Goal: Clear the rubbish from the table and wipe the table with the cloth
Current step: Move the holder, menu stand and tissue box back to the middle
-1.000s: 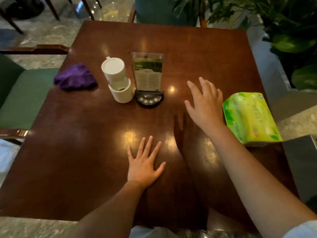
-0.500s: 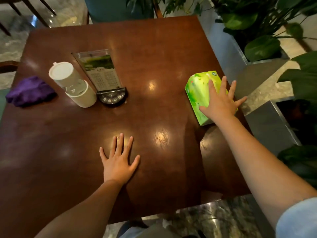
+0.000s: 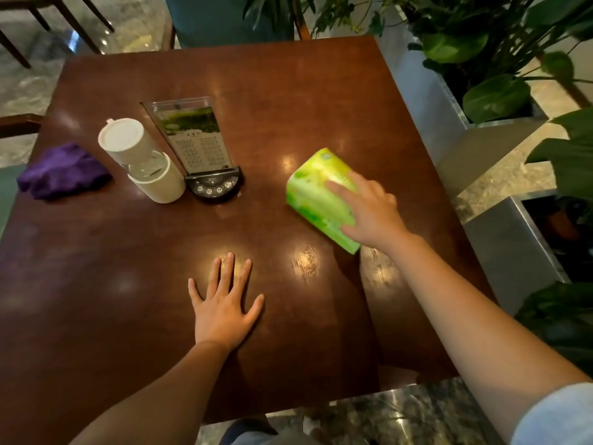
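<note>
Green tissue pack [image 3: 316, 195] toward the table's [image 3: 288, 91] right edge, under the right hand [image 3: 369, 216] with fingers spread over it; left hand [image 3: 224, 306] open, flat near the front edge; purple cloth [image 3: 62, 171] at the left edge.

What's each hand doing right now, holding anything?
Left hand: open, flat on the table, holding nothing.
Right hand: on the green tissue pack; whether the grip has closed cannot be told.

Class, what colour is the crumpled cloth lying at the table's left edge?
Purple; the cloth shows plainly in the head view, the only one given.
</note>
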The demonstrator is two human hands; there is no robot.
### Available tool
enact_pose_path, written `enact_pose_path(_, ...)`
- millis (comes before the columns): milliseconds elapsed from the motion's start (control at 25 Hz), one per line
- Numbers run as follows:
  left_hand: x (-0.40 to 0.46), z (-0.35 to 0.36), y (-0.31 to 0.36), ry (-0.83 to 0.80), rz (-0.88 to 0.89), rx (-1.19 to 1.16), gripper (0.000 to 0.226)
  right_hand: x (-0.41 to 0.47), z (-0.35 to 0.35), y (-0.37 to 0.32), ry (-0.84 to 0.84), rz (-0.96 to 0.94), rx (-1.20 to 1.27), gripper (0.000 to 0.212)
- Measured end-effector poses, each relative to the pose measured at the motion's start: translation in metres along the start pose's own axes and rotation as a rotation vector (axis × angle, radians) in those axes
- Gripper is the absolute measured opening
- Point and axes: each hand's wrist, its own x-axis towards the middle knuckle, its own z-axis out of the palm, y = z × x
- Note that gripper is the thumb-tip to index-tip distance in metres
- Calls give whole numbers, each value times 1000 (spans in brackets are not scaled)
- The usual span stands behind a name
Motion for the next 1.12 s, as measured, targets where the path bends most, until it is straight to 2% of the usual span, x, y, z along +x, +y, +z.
enact_pose_path(80, 0, 0, 0, 4, 1, -5, 69, 9, 3, -21, -38, -135, -32, 77)
enact_pose_path(160, 0, 1, 0, 4, 4, -14, 70, 17, 6, -33, -49, -81, -52, 80)
enact_pose_path(240, -1, 1, -1, 8, 8, -15, 70, 24, 10, -36, -105, -18, -103, 97)
enact_pose_path(320, -1, 1, -1, 11, 13, -24, 70, 29, 11, -34, -116, -43, -165, 108)
enact_pose_path(520, 0, 0, -1, -2, 14, -26, 71, 62, 1, -30, -78, -158, -199, 104)
enact_pose_path(680, 0, 2, -3, 0, 20, -35, 71, 97, -1, -39, -42, -193, -128, 91)
enact_pose_path(840, 0, 2, -3, 13, 26, -43, 71, 122, -1, -51, -44, -238, -151, 117)
enact_pose_path(1120, 1, 0, -1, 29, 34, -39, 72, 136, 11, -59, -51, -238, -218, 109)
